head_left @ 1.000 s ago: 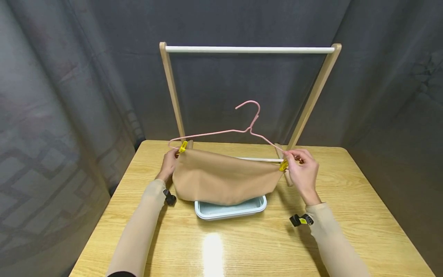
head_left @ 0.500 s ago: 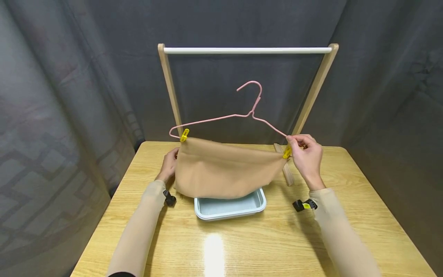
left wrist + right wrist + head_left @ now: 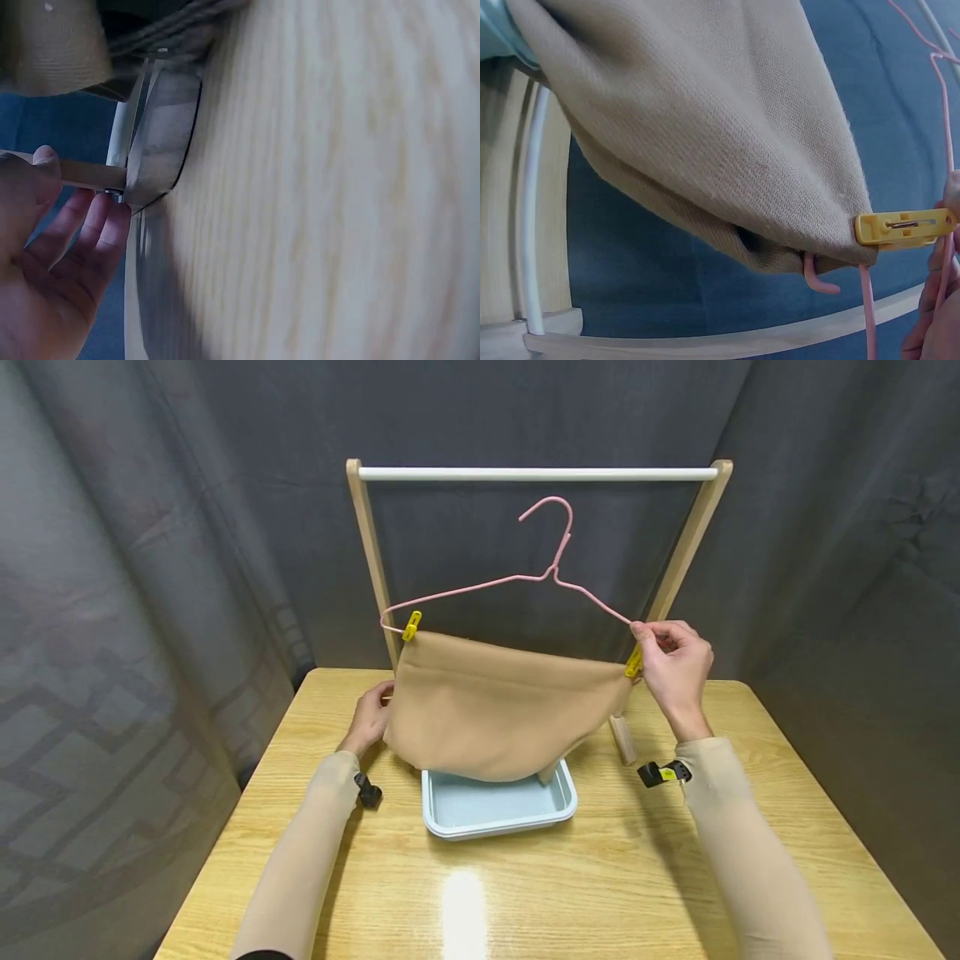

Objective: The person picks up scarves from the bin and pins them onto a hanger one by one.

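My right hand point(image 3: 678, 668) pinches the right end of a pink clothes hanger point(image 3: 480, 587), held tilted in front of the rack. Tan cloth point(image 3: 502, 710) hangs from it, fastened by a yellow clip point(image 3: 411, 625) at the left and another yellow clip point(image 3: 634, 660) at the right. In the right wrist view, that right clip point(image 3: 904, 229) bites the cloth's corner beside my fingers. My left hand point(image 3: 369, 720) is low at the rack's left side, partly behind the cloth. In the left wrist view, its thumb and fingers hold the rack's wooden upright point(image 3: 94, 175).
The rack's white top bar point(image 3: 536, 474) runs above and behind the hanger hook. Below the cloth, a pale blue tray point(image 3: 498, 827) stands on the wooden table point(image 3: 570, 893). Grey curtains point(image 3: 225, 568) surround the table's back and sides.
My right hand has raised the hanger and cloth, shifting them slightly right, so the hook is nearer the top bar. More of the tray shows. The left hand has stayed low by the rack.
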Demonstrator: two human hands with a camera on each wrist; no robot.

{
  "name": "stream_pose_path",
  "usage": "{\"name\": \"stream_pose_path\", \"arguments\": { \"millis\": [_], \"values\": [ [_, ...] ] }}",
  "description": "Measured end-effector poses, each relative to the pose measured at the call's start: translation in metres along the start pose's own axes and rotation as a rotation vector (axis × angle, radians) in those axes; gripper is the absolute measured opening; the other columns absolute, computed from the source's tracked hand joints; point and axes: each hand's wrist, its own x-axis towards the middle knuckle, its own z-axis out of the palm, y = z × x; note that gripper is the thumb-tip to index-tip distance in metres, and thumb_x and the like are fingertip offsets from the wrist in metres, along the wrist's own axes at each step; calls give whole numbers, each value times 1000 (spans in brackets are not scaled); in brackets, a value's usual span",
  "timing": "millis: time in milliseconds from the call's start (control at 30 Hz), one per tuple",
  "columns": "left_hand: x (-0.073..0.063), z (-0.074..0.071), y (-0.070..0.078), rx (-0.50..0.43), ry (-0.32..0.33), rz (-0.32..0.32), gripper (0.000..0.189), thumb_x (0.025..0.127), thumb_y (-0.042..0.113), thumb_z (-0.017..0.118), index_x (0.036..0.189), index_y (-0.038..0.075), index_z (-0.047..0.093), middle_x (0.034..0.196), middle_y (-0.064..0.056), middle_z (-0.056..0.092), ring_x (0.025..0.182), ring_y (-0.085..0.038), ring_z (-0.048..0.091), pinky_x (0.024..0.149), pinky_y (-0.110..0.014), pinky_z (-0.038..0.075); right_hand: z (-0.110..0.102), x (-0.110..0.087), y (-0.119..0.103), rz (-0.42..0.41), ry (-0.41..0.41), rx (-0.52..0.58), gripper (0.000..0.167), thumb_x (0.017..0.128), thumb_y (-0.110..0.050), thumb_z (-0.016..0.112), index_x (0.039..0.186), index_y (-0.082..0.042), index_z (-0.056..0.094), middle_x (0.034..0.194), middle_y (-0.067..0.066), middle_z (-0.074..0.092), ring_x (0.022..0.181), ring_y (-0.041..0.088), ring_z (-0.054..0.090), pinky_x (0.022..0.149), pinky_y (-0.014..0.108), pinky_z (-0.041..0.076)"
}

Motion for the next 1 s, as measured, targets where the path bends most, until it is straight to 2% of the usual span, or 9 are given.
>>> {"name": "stream_pose_path", "arguments": {
  "millis": [167,433,667,1000],
  "values": [
    [1,2,0,-9,7,-18,40,110,8,51,148,-4,56,143,-29,63,132,-45,63,111,-55,51,0,11,-2,15,21,-41,29,97,-23,81,97,6,81,75,-34,54,70,-5,48,69,17,36],
    [3,4,-2,71,31,-12,40,108,10,51,145,-3,59,140,-27,66,127,-43,66,106,-53,55,1,25,-14,16,36,-114,35,97,-33,79,99,1,83,77,-34,51,70,-10,48,72,17,35],
    [4,4,-2,48,32,-15,38,110,14,56,143,-3,60,136,-29,67,119,-43,69,102,-52,57,0,36,-24,1,70,-124,37,97,-36,79,98,1,84,74,-35,50,69,-11,47,76,19,32],
    [3,3,-3,31,18,-33,40,111,19,57,146,0,58,140,-28,65,124,-44,66,106,-54,54,3,46,-32,14,69,-149,36,96,-38,79,98,-3,85,75,-37,50,71,-14,47,77,19,31]
  ]
}}
